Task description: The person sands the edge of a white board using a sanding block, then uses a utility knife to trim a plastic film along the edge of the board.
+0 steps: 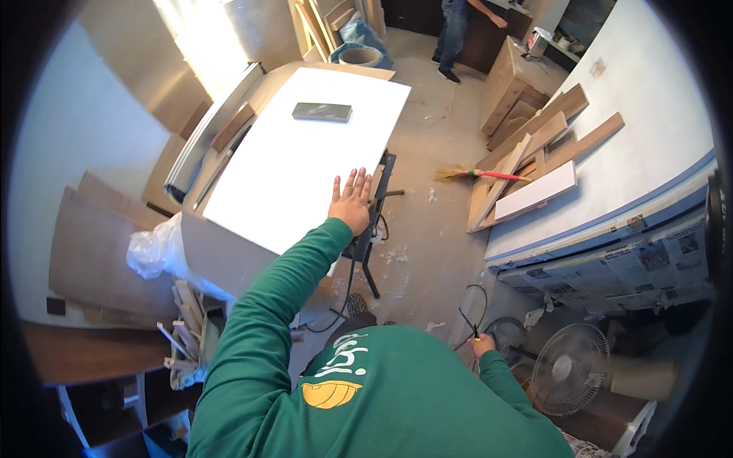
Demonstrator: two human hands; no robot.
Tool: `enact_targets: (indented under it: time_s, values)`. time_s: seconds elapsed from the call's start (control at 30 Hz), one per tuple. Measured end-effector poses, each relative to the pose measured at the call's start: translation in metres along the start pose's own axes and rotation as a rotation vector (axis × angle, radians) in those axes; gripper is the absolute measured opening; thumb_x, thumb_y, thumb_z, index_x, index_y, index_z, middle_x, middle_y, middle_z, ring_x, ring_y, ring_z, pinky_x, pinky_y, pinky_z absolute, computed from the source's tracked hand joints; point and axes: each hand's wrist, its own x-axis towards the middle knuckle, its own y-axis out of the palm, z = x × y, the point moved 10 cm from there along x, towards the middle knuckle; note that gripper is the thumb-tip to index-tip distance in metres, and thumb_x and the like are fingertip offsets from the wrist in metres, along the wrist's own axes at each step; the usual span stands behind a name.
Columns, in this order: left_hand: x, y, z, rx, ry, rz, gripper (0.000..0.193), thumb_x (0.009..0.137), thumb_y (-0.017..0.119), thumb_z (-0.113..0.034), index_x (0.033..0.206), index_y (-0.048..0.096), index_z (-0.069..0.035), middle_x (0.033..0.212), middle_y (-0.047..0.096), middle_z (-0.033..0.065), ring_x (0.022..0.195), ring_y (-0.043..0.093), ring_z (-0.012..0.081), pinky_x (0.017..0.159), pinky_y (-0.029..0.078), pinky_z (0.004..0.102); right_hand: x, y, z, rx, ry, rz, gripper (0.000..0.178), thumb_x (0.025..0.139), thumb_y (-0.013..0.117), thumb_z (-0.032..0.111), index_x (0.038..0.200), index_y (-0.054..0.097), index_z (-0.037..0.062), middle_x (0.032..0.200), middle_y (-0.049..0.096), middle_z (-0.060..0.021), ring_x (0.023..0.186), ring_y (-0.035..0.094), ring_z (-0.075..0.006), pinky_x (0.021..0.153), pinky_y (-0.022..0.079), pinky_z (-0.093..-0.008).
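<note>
My left hand is open, fingers stretched out, at the right edge of a large white board. It appears to rest on that edge, though the contact under the palm is hidden. A dark grey rectangular block lies on the far part of the board, apart from the hand. Low on the right, my right hand is closed round a thin black cable, which loops up beside it. A small yellow bit shows at the fingers.
A dark metal stand supports the board. On the right are a standing fan, wooden planks and a broom. Another person stands at the back. Clear plastic wrap hangs at the left; shavings litter the floor.
</note>
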Motion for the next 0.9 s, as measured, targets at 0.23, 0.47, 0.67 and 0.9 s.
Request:
enact_targets:
  time_s: [0.23, 0.47, 0.67, 0.9]
  values:
    - [0.100, -0.012, 0.008, 0.060, -0.014, -0.058, 0.073, 0.096, 0.034, -0.015, 0.164, 0.010, -0.007, 0.173, 0.004, 0.0094, 0.159, -0.002, 0.0255, 0.126, -0.005, 0.0536, 0.002, -0.014, 0.079, -0.046, 0.002, 0.013, 0.047, 0.087, 0.077, 0.032, 0.121, 0.067, 0.0009, 0.102, 0.073, -0.0184, 0.089, 0.070, -0.0315, 0.083, 0.054, -0.0397]
    - [0.203, -0.031, -0.026, 0.008, -0.009, -0.119, 0.070, 0.097, 0.030, -0.015, 0.164, 0.010, -0.007, 0.172, 0.009, 0.0096, 0.159, 0.005, 0.0243, 0.127, -0.003, 0.0511, 0.052, -0.058, 0.065, -0.308, -0.115, -0.026, 0.035, 0.090, 0.077, 0.021, 0.112, 0.062, -0.0023, 0.081, 0.067, -0.0089, 0.061, 0.061, -0.0167, 0.056, 0.049, -0.0362]
    - [0.279, -0.034, -0.009, 0.108, -0.102, -0.123, 0.070, 0.097, 0.030, -0.014, 0.164, 0.010, -0.007, 0.172, 0.011, 0.0095, 0.159, 0.008, 0.0233, 0.128, -0.001, 0.0494, 0.089, -0.089, 0.155, -0.278, 0.021, 0.086, 0.048, 0.087, 0.079, 0.026, 0.123, 0.063, 0.0008, 0.095, 0.070, -0.0135, 0.076, 0.068, -0.0217, 0.068, 0.054, -0.0384]
    - [0.389, -0.051, -0.019, 0.110, -0.152, -0.229, 0.068, 0.097, 0.032, -0.014, 0.163, 0.015, -0.005, 0.170, 0.016, 0.0127, 0.158, 0.014, 0.0273, 0.127, 0.007, 0.0522, 0.223, -0.182, 0.234, -0.102, -0.079, 0.056, 0.018, 0.089, 0.074, 0.016, 0.092, 0.062, 0.0038, 0.071, 0.063, -0.0078, 0.054, 0.059, -0.0174, 0.051, 0.049, -0.0355]
